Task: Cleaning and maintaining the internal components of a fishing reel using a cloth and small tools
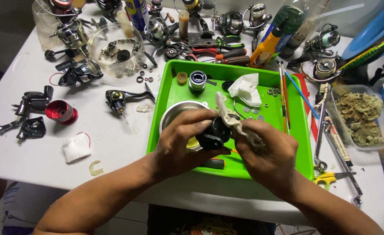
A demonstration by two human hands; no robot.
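My left hand point(184, 141) grips a black fishing-reel part point(215, 132) above the green tray point(296, 130). My right hand point(268, 150) holds a dirty cream rag point(231, 117) pressed against that part. Under my left hand sits a small steel bowl point(176, 111). In the tray lie a silver spool point(197, 80), a crumpled white tissue point(246, 89), a small tan cap point(182, 77) and several washers point(255, 111).
A red spool point(61, 112) and black reel parts point(33, 111) lie at left, with a glass bowl point(113, 50) of small parts behind. Several reels, pliers point(209, 48) and bottles crowd the back. Brushes, wrenches point(320, 135), yellow scissors point(331, 177) and a plastic tub point(359, 115) are at right.
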